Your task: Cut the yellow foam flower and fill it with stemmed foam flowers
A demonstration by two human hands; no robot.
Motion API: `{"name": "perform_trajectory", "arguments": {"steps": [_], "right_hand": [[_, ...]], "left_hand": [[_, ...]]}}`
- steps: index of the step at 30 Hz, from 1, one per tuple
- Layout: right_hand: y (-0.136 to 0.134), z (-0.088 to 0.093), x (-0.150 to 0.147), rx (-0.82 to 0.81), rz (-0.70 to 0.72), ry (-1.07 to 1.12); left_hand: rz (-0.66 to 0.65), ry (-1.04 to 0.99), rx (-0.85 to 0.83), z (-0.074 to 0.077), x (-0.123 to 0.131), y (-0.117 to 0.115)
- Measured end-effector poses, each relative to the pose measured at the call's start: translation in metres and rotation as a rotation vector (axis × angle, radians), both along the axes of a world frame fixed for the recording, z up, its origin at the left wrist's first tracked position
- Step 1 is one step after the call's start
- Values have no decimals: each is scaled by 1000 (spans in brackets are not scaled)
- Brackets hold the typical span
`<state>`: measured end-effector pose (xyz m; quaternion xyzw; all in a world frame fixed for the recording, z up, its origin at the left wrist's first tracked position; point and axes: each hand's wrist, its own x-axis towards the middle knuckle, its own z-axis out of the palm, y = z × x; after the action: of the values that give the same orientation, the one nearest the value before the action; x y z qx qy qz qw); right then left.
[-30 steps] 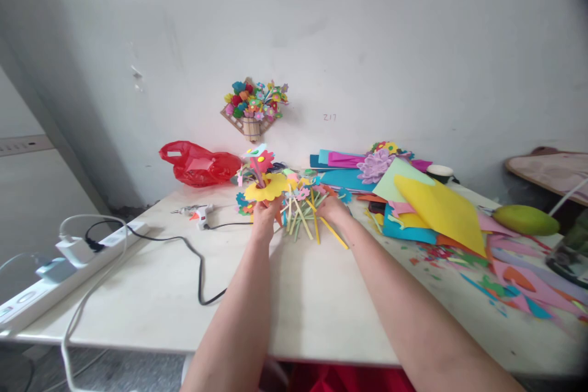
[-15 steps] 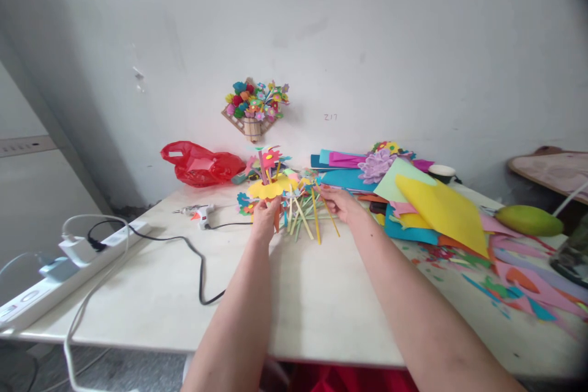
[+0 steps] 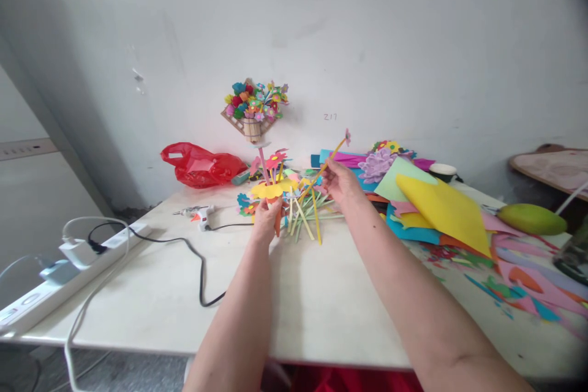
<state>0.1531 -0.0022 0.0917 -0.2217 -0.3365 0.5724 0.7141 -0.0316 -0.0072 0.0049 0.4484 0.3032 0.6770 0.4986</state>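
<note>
My left hand (image 3: 266, 219) is closed around an orange cone (image 3: 278, 220) with a scalloped yellow collar (image 3: 271, 190). Red and pink paper flowers (image 3: 275, 160) on stems stand up out of it. In my right hand (image 3: 339, 182) is a yellow stem (image 3: 337, 150) with a small pink flower (image 3: 348, 137) at its top, tilted up to the right. Between the hands, several green and yellow stems (image 3: 303, 217) lie crossed on the table, with flower heads at their far end. The lower end of the held stem reaches over this pile.
A white glue gun (image 3: 204, 218) and a red bag (image 3: 202, 165) are at the left, beyond a power strip (image 3: 73, 275). Coloured sheets (image 3: 441, 208), scraps (image 3: 528, 282) and a green fruit (image 3: 531, 220) cover the right side. A flower basket (image 3: 252, 128) hangs on the wall.
My right hand has lifted the yellow-stemmed pink flower up from the pile, and the flower now points upward. The cone in my left hand has tilted slightly and shifted very little.
</note>
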Motion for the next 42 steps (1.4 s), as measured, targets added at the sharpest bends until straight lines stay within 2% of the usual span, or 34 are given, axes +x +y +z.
{"name": "perform_trajectory", "arguments": {"steps": [7,15,24,31,36,39,42], "right_hand": [[-7,28,-11,164,-161,-119],[-7,41,-27,249,-257,-346],[-1,53,-30,313,-203,-438],[-7,56,-31,355,-150,-413],[-7,56,-35,404,-102,-492],[-4,55,-38,453,-168,-607],[-2,55,-39,564,-330,-733]], "left_hand": [[20,57,-12,-3,0,2],[22,63,-18,-1,2,0],[1,71,-15,1,2,-4],[-22,69,6,0,1,-3],[-22,59,-3,1,1,-2],[-21,54,-12,1,1,-3],[-29,56,-6,1,2,-3]]}}
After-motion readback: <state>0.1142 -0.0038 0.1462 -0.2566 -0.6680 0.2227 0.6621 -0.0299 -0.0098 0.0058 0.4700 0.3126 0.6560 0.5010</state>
